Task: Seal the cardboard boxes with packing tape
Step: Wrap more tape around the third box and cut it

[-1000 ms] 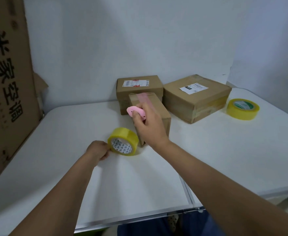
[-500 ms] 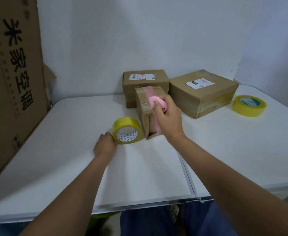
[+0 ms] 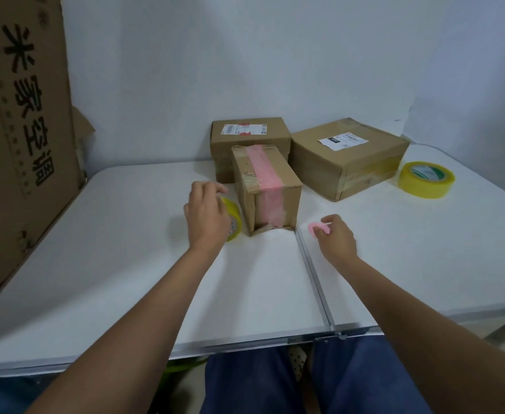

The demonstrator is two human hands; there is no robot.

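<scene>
boxes (image 3: 267,186) taped shut, contents hidden; left hand (image 3: 206,213) over tape roll (image 3: 233,218).

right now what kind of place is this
Probably a makeshift parcel-packing spot: labelled cardboard boxes and yellow tape rolls on a white folding table, with flattened cardboard leaning against the bare wall.

Pink-taped brown box (image 3: 267,186), yellow tape roll (image 3: 426,179), white table (image 3: 132,252)
</scene>
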